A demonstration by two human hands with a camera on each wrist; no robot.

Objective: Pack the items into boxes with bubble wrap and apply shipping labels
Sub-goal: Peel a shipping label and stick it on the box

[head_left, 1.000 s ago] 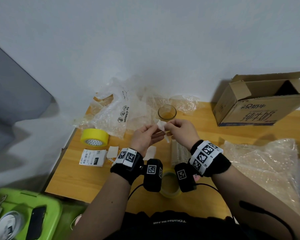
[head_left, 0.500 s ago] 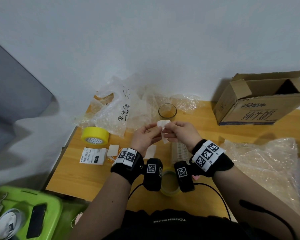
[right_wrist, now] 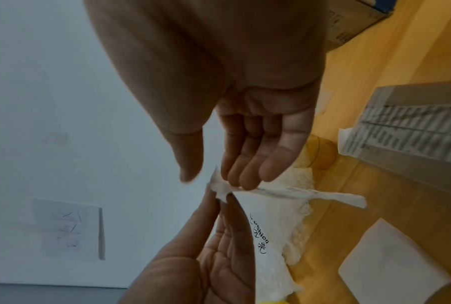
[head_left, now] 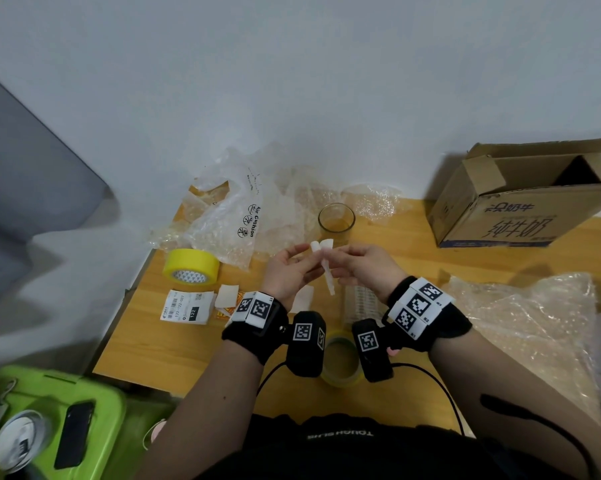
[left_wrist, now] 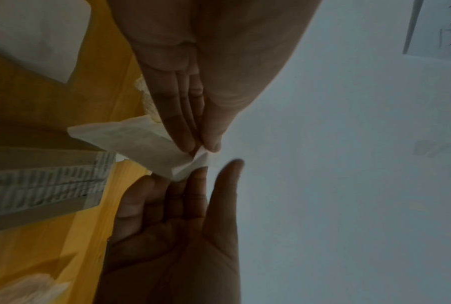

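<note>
yellow tape roll (head_left: 191, 267): flat on tabletop (head_left: 160, 344), far left
printed label (head_left: 187, 306): flat, just in front of the roll
left hand (head_left: 287, 270): fingertips pinch the peeling label (head_left: 327, 263)
peeling label: held above tabletop between both hands, top corners split apart
glass (head_left: 336, 220): upright behind the hands
right hand (head_left: 368, 268): thumb and fingers pinch the label's other layer
cardboard box (head_left: 531, 199): open, on its side, far right
bubble wrap (head_left: 534, 327): right, near edge

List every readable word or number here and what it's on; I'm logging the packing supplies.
"Air Cushion": clear air cushion bag.
"122-122-007" and "122": shipping label; smaller print unreadable.
Chinese characters, upside down, "纯牛奶": cardboard box.
"TOUGH SLIMS", uncertain, upside down: black shirt.
Sheet of printed labels: too blurred.
</note>
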